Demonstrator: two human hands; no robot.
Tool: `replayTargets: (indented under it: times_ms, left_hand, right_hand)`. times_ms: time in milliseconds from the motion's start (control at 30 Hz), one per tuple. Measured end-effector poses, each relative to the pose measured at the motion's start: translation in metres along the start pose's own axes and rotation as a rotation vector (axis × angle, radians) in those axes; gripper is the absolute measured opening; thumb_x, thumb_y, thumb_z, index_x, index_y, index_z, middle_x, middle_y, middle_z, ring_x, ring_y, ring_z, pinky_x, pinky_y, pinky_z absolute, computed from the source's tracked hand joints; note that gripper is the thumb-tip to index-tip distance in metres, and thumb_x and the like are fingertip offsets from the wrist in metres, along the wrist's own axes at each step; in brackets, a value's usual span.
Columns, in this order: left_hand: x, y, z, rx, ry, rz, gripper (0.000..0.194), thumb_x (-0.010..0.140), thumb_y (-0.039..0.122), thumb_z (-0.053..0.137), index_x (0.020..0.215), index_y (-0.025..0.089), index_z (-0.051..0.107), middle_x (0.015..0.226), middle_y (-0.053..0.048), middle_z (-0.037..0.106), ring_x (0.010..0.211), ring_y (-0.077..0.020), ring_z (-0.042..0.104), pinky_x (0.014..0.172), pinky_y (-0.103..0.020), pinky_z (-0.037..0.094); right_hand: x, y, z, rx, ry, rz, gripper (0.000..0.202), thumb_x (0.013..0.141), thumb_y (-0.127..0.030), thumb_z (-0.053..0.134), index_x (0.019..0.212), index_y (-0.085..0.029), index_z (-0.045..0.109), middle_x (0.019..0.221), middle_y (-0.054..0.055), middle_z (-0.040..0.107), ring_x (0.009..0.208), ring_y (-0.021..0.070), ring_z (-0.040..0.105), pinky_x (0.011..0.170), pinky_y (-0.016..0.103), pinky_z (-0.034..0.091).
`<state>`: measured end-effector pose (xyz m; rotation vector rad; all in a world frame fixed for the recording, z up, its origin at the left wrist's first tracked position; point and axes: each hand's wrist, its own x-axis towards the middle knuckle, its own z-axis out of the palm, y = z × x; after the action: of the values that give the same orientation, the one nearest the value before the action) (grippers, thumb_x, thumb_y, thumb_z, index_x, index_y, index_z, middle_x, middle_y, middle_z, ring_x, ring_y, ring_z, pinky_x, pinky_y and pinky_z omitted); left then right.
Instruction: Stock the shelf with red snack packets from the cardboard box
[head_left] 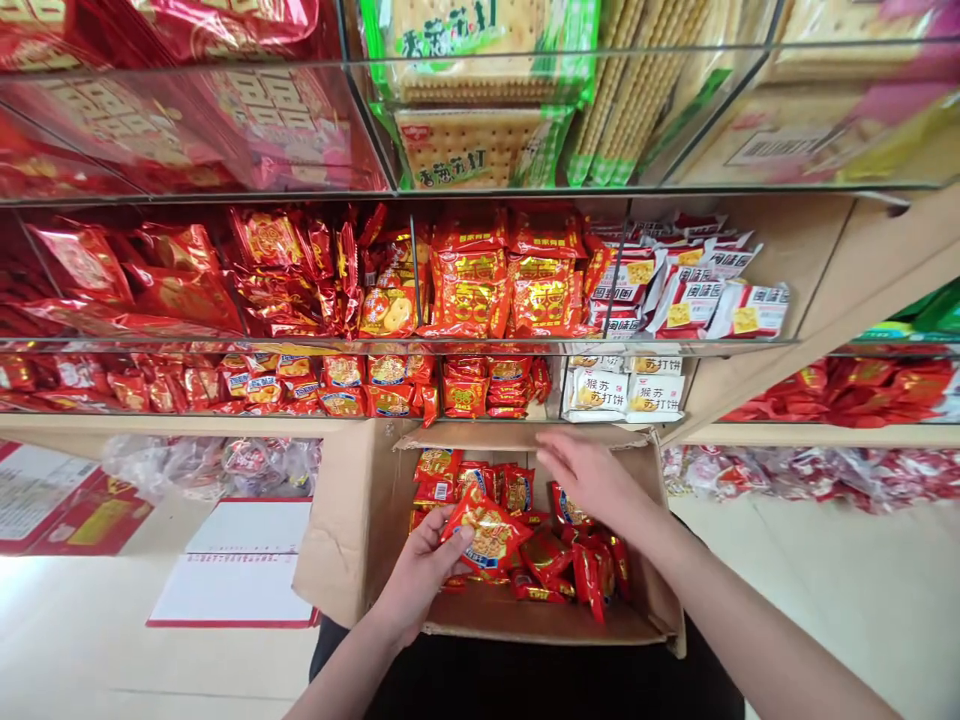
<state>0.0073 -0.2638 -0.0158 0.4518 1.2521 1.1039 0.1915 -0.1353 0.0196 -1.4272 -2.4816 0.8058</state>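
Note:
An open cardboard box (555, 634) on the person's lap holds several small red snack packets (546, 555). My left hand (427, 570) grips one red packet with a yellow picture (491, 537) over the left part of the box, thumb on top. Over the box's right part, my right hand (592, 480) reaches toward its far edge, with fingers stretched out and no packet visible in them. A red packet (568, 507) lies just below it. Behind the box, the lowest shelf bears red packets (465, 390) and white cracker packets (625, 390).
Upper shelves hold red bags (469, 290) and green cracker packs (480, 145) behind clear fronts (225, 120). A box flap (341, 540) sticks out left. White sheets (232, 560) and a red carton (75, 500) lie on the left. Plastic-wrapped items (810, 472) sit under the right shelf.

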Motion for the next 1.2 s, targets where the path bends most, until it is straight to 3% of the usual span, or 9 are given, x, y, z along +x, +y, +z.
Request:
replayTargets:
  times_ms: [133,267,400,600,733,867,933,1033,1200]
  left_hand:
    - [-0.006,-0.01,-0.008,-0.046,0.105,0.014,0.037,0.06,0.037,0.072,0.089,0.019,0.057,0.084,-0.003,0.068,0.071,-0.0173,0.064,0.06,-0.026,0.051]
    - [-0.011,-0.026,-0.015,-0.057,0.141,-0.004,0.039,0.056,0.037,0.075,0.086,0.019,0.058,0.08,-0.004,0.068,0.07,-0.0195,0.065,0.061,-0.029,0.051]
    - [-0.013,-0.041,-0.022,-0.091,0.158,-0.028,0.042,0.054,0.038,0.076,0.087,0.02,0.058,0.084,-0.005,0.069,0.074,-0.0215,0.065,0.065,-0.031,0.051]
    - [-0.011,-0.044,-0.024,-0.127,0.112,-0.065,0.036,0.058,0.034,0.075,0.086,0.018,0.058,0.088,-0.006,0.069,0.078,-0.0222,0.065,0.07,-0.032,0.051]
    - [-0.009,-0.029,-0.02,-0.216,0.094,-0.106,0.033,0.067,0.029,0.069,0.094,0.017,0.055,0.096,-0.006,0.067,0.082,-0.0195,0.065,0.073,-0.031,0.051]
    - [-0.007,-0.014,-0.012,-0.338,0.057,-0.115,0.026,0.072,0.023,0.065,0.095,0.018,0.054,0.098,-0.005,0.066,0.085,-0.0179,0.065,0.076,-0.031,0.051]
    - [-0.006,-0.01,-0.005,-0.361,0.021,-0.11,0.024,0.074,0.023,0.063,0.095,0.018,0.054,0.096,-0.004,0.067,0.085,-0.0173,0.065,0.077,-0.031,0.051]
    - [-0.004,-0.011,0.005,-0.334,-0.061,-0.094,0.023,0.075,0.023,0.061,0.097,0.019,0.055,0.096,-0.004,0.067,0.086,-0.0163,0.064,0.078,-0.03,0.05]
    - [-0.001,-0.017,0.012,-0.207,-0.154,-0.08,0.026,0.077,0.027,0.06,0.101,0.018,0.056,0.098,-0.005,0.066,0.086,-0.015,0.064,0.078,-0.027,0.049]
  right_hand:
    - [0.08,0.017,0.001,-0.356,-0.084,0.092,0.047,0.08,-0.001,0.039,0.127,0.001,0.04,0.135,0.021,0.034,0.129,0.0231,0.027,0.106,0.03,0.023]
    - [0.137,0.029,0.018,-0.409,-0.145,0.213,0.052,0.08,-0.004,0.047,0.13,-0.001,0.034,0.14,0.022,0.025,0.13,0.0292,0.022,0.105,0.04,0.026]
    - [0.157,0.032,0.023,-0.445,-0.197,0.262,0.04,0.084,-0.026,0.053,0.121,-0.013,0.046,0.13,0.012,0.041,0.117,0.0257,0.042,0.095,0.048,0.036]
    - [0.163,0.027,0.008,-0.432,-0.23,0.249,0.03,0.084,-0.029,0.053,0.108,-0.012,0.053,0.111,0.009,0.054,0.098,0.019,0.054,0.084,0.039,0.045]
    - [0.126,0.014,-0.008,-0.376,-0.166,0.167,0.021,0.084,-0.018,0.05,0.1,-0.007,0.059,0.106,0.016,0.058,0.098,0.0213,0.056,0.083,0.032,0.044]
    - [0.039,-0.003,-0.009,-0.061,0.057,-0.043,0.029,0.09,-0.028,0.037,0.108,-0.018,0.057,0.107,0.007,0.06,0.096,0.0169,0.057,0.085,0.028,0.043]
    - [-0.006,-0.01,0.006,0.278,0.021,0.017,0.03,0.087,-0.04,0.04,0.094,-0.021,0.062,0.083,0.003,0.066,0.071,0.0161,0.061,0.068,0.029,0.048]
    - [-0.048,-0.013,0.044,0.693,-0.001,0.166,0.032,0.078,-0.046,0.053,0.097,-0.021,0.058,0.088,0.004,0.065,0.074,0.0179,0.061,0.066,0.03,0.05]
    - [-0.063,-0.007,0.083,1.163,-0.016,0.321,0.031,0.075,-0.049,0.054,0.078,-0.018,0.056,0.07,0.0,0.06,0.059,0.0137,0.058,0.055,0.026,0.05]
